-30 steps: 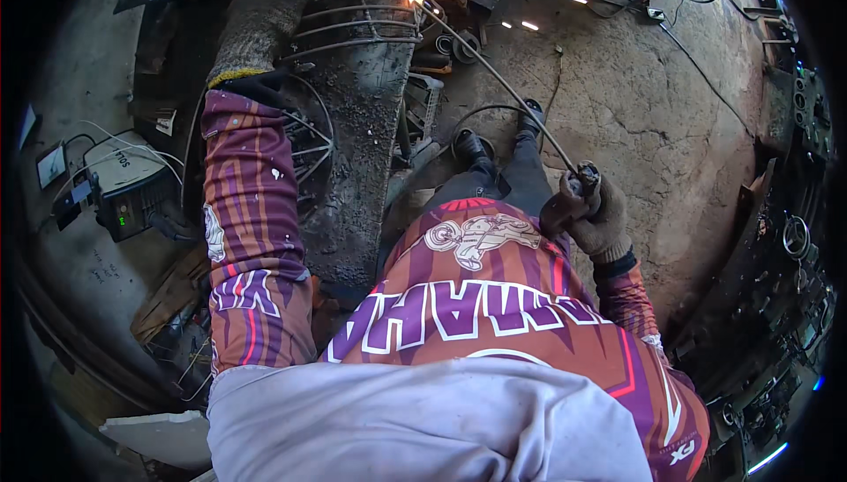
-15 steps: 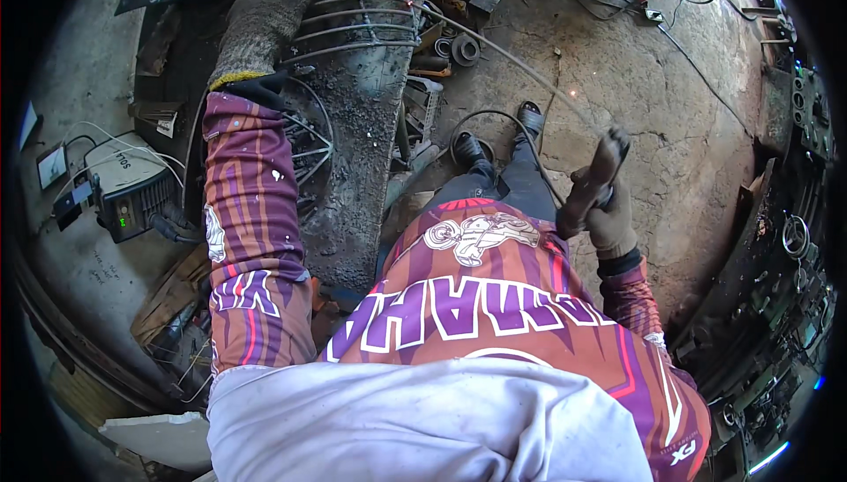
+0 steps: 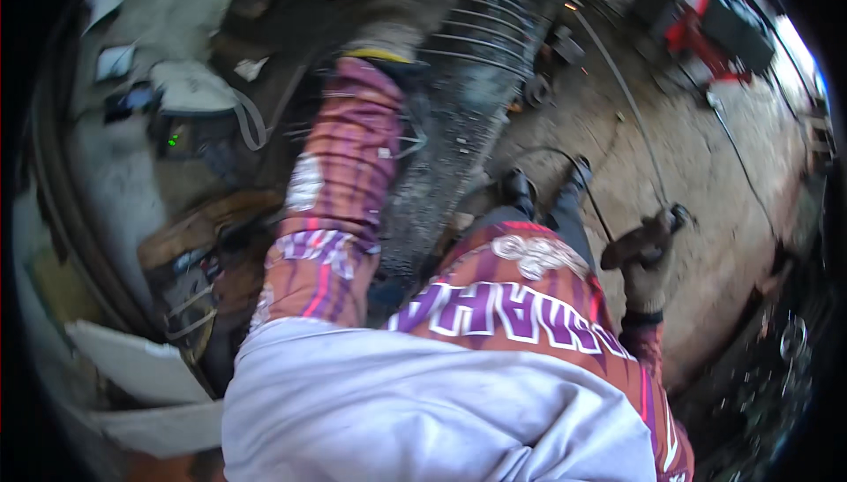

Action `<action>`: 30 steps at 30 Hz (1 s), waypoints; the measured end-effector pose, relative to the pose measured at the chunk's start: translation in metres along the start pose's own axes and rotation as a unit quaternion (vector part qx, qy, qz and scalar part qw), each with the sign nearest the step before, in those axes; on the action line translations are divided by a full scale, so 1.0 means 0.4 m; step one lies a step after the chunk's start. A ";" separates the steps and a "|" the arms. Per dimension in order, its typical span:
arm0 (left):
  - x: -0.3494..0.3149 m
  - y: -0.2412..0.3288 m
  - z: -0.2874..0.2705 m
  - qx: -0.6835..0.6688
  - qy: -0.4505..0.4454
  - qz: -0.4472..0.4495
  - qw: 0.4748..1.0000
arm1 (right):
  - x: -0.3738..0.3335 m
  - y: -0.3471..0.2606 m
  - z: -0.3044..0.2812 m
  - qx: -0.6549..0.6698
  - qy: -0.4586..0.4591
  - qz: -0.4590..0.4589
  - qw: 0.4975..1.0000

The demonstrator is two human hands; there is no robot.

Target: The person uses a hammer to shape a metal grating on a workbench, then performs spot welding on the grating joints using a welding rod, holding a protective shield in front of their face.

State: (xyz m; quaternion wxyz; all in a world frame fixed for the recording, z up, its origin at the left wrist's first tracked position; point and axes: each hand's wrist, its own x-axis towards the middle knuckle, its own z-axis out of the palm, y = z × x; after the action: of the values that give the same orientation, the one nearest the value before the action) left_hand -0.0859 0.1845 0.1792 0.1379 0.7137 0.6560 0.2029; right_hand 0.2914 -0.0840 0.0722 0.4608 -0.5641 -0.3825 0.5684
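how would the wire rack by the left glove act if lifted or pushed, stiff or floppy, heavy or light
The wire rack would probably stay stiff, since it looks like metal. It is likely light for its size, being mostly open gaps. Pushed, it may scrape rather than glide, as the dark tabletop looks rough.

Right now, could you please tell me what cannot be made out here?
- Left hand, head view: fingers lost in blur and shadow near the top edge.
- Rod, head view: exact tip lost in blur.
- Wire grille, head view: left side lost in blur beside that hand.
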 end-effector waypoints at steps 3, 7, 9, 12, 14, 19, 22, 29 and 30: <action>-0.066 0.006 -0.002 0.029 0.245 0.199 0.948 | 0.012 0.030 -0.006 -0.041 0.002 -0.063 0.997; -0.228 -0.012 -0.045 0.028 0.336 0.262 0.904 | 0.038 -0.029 -0.004 0.430 -0.074 0.078 0.896; -0.355 -0.022 -0.109 0.082 0.396 0.122 0.906 | 0.018 -0.072 0.022 0.191 -0.034 -0.031 0.981; -0.498 -0.147 -0.208 0.107 0.419 -0.078 0.898 | 0.016 -0.017 0.017 -0.076 0.051 -0.198 0.976; -0.578 -0.233 -0.257 0.020 0.403 -0.226 0.887 | 0.007 0.026 0.004 0.046 0.085 -0.104 0.990; -0.613 -0.327 -0.253 -0.220 0.381 -0.472 0.764 | -0.001 0.009 0.001 -0.033 0.070 -0.119 0.990; -0.594 -0.334 -0.247 -0.362 0.342 -0.518 0.695 | 0.000 0.031 -0.027 0.025 0.024 -0.113 0.993; -0.618 -0.468 -0.195 -0.499 0.385 -0.409 0.660 | 0.057 0.113 -0.126 0.005 0.005 -0.095 0.995; -0.614 -0.420 -0.200 -0.505 0.475 -0.321 0.644 | 0.064 0.110 -0.136 0.010 -0.001 -0.094 0.995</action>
State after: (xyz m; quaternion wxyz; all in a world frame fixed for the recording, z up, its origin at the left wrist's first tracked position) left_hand -0.2855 -0.0479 0.1450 0.2028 0.0830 0.6152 0.7573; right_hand 0.3431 -0.0765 0.0190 0.5173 -0.5202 -0.4293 0.5268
